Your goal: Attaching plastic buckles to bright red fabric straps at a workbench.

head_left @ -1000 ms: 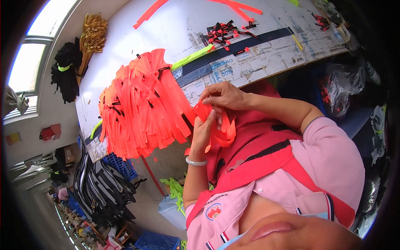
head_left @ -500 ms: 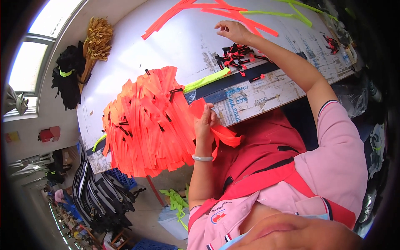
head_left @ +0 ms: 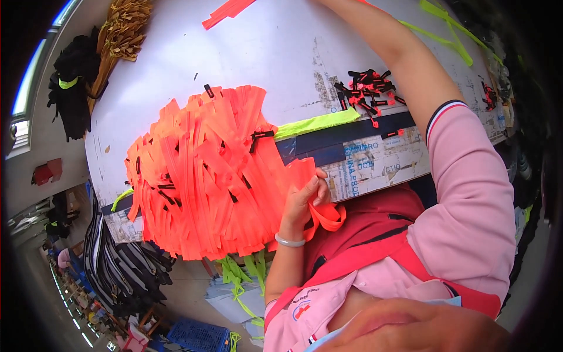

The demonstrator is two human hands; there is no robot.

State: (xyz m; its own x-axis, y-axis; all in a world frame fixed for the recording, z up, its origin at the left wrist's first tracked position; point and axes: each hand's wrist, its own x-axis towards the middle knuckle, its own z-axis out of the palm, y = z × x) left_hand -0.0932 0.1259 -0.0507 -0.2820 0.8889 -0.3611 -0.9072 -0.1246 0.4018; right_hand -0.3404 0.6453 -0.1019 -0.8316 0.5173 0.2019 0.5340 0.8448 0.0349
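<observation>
blue lettering [head_left: 352,170] on table [head_left: 264,58], emblem [head_left: 301,311] on shirt [head_left: 463,155]

Looks like textile workshop: heaped bright orange fabric strips [head_left: 190,176] on worn white counter [head_left: 258,56], long black-and-grey strips [head_left: 114,258], blue plastic crate [head_left: 199,336].

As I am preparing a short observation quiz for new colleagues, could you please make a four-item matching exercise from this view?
Column one
1. Left hand
2. Bangle
3. Heap of orange strips
4. Plastic crate

Column two
A. Blue
B. Spread on the table
C. Gripping orange tape
D. Whitish

Right pairs: 1-C; 2-D; 3-B; 4-A
</observation>
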